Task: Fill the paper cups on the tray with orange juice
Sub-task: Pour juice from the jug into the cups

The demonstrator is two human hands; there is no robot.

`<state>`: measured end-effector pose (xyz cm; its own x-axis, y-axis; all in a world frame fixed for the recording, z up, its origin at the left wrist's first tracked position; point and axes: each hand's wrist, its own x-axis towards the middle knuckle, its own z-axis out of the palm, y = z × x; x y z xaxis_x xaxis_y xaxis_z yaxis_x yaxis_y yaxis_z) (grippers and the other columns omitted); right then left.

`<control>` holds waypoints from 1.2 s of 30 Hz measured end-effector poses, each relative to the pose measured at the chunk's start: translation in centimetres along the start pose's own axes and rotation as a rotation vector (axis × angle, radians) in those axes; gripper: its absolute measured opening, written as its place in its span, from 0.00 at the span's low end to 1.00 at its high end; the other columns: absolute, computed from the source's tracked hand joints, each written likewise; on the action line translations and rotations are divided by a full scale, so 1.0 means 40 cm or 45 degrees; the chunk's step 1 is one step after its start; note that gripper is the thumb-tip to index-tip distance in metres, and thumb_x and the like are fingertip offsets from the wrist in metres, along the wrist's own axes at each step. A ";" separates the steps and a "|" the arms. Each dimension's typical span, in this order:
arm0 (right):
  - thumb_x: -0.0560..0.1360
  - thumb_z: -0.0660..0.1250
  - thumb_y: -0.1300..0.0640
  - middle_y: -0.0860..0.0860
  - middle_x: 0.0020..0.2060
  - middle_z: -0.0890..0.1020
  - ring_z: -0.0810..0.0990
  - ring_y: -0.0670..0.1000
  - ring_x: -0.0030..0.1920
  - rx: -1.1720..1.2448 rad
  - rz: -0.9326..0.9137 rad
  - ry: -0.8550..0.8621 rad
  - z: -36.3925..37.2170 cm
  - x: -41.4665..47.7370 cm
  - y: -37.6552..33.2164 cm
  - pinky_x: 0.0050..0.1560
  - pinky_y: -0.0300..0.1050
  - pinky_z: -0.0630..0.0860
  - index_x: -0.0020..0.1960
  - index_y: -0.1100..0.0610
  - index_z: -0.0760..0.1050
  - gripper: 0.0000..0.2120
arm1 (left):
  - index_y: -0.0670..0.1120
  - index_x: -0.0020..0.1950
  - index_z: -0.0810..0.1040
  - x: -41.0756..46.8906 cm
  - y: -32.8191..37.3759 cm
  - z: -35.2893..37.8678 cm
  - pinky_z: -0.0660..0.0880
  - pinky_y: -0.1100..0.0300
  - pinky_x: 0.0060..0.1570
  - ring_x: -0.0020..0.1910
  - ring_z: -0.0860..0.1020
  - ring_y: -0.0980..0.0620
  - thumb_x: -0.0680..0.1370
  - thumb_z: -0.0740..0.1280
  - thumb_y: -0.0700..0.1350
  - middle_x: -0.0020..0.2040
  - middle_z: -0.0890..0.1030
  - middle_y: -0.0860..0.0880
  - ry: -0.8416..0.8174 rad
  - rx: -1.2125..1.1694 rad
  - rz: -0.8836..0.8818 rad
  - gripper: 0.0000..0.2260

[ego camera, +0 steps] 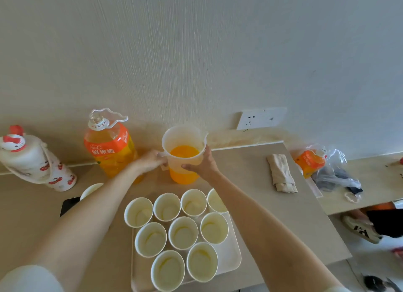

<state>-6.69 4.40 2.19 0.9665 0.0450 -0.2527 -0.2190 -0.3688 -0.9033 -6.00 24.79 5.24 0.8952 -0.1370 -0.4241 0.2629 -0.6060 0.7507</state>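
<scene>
Left hand (150,160) curls round the handle of a juice jug (183,152); right hand (202,163) clasps its side. A juice bottle (111,147) stands just beside it; 9 empty paper cups (182,232) crowd the tray (231,259).

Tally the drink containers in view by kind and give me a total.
Paper cups: 10 (one apart at left, partly behind the arm)
Juice bottles: 2 (one at right in a bag)
Jug: 1
Flask: 1
Total: 14
</scene>
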 end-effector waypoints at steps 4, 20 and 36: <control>0.59 0.83 0.55 0.51 0.65 0.72 0.72 0.54 0.66 0.044 0.028 -0.063 -0.019 0.008 -0.002 0.65 0.56 0.73 0.77 0.53 0.56 0.54 | 0.44 0.44 0.84 -0.019 0.000 -0.001 0.68 0.59 0.56 0.45 0.76 0.51 0.66 0.73 0.51 0.39 0.81 0.49 -0.154 -0.313 0.070 0.14; 0.59 0.83 0.60 0.53 0.65 0.73 0.73 0.54 0.66 0.191 0.033 -0.186 -0.103 0.043 -0.033 0.63 0.56 0.75 0.75 0.52 0.57 0.53 | 0.45 0.41 0.84 -0.012 0.100 0.085 0.71 0.59 0.47 0.38 0.79 0.56 0.75 0.68 0.39 0.36 0.83 0.51 0.072 -1.036 0.070 0.06; 0.62 0.82 0.54 0.50 0.59 0.75 0.77 0.56 0.61 0.237 -0.266 -0.202 -0.125 -0.061 -0.229 0.59 0.58 0.78 0.72 0.53 0.63 0.44 | 0.43 0.31 0.63 -0.189 0.221 0.015 0.72 0.63 0.39 0.31 0.72 0.55 0.75 0.68 0.43 0.28 0.69 0.50 0.613 -1.301 0.452 0.18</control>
<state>-6.37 3.03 12.82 0.9635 0.2511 -0.0930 -0.0532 -0.1610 -0.9855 -10.65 19.97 14.78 0.9619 0.2704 -0.0398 -0.0578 0.3435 0.9374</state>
